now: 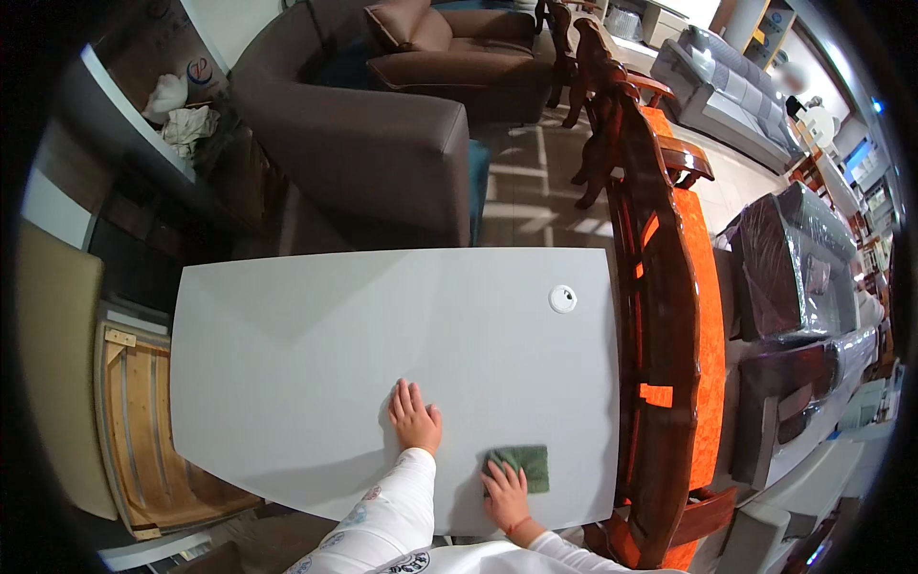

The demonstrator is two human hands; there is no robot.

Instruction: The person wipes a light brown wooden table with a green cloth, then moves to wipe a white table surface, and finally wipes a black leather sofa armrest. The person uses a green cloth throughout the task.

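A pale grey desk top (308, 344) lies before me, with a round white cable grommet (563, 298) near its far right corner. My left hand (416, 423) rests palm down on the desk around its middle, fingers slightly apart and nothing under it that I can see. To the right and nearer my body, my right hand (506, 495) presses on a green cloth (534, 470). The cloth lies flat on its right side and is bunched under my fingertips on its left. Both arms wear white sleeves.
A brown sofa (358, 129) stands beyond the desk. Along the right edge runs a carved dark wood bench (667, 287) with orange cushions (706, 337). At left are a slatted wooden frame (154, 423) and a beige panel (61, 359). Plastic-wrapped sofas (796, 273) stand farther right.
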